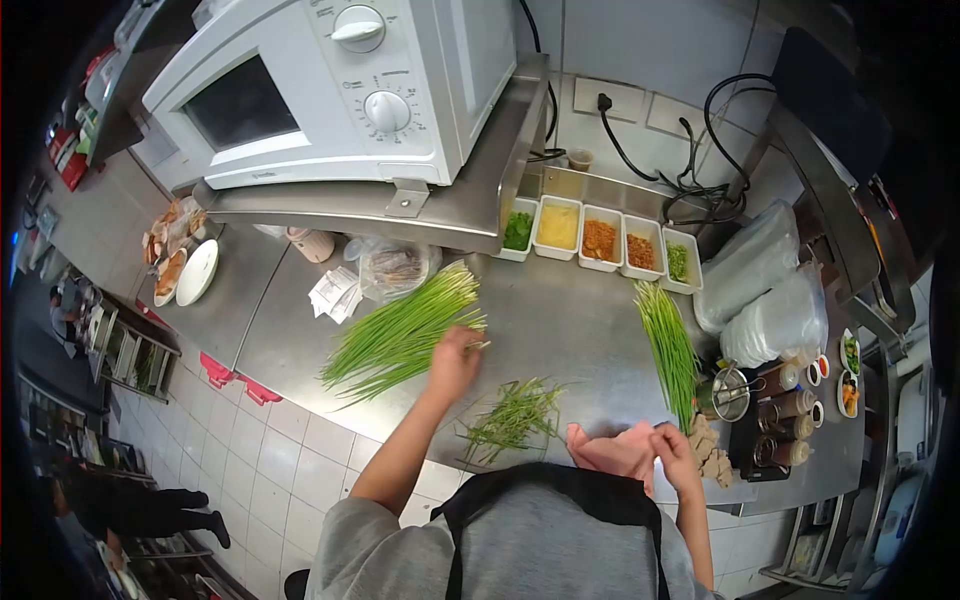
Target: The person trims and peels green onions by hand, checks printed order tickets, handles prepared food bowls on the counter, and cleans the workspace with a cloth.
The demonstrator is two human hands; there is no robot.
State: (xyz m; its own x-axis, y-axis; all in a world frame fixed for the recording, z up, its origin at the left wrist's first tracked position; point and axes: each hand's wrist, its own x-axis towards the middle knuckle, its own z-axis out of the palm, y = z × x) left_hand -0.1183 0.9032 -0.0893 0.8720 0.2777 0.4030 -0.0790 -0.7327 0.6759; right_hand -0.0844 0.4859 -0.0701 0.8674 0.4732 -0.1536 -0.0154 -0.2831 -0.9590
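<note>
A wide bunch of long green chives (400, 335) lies on the steel counter, pale ends toward the upper right. At its lower right edge is my left hand (458, 362), fingers closed in a pinch on a few pale chive ends. My right hand (678, 458) grips the edge of a crumpled pink cloth (615, 450) close to my apron. Between my hands sits a loose heap of thin green trimmings (512, 418). Another, neater bundle of chives (668, 345) lies farther right, above the right hand.
A white microwave (400, 90) stands on a steel shelf over the counter (560, 330). Several white tubs of toppings (600, 240) line the back. Plastic bags (775, 310), a strainer (730, 395) and sauce bottles (795, 405) crowd the right. A white bowl (198, 272) is far left.
</note>
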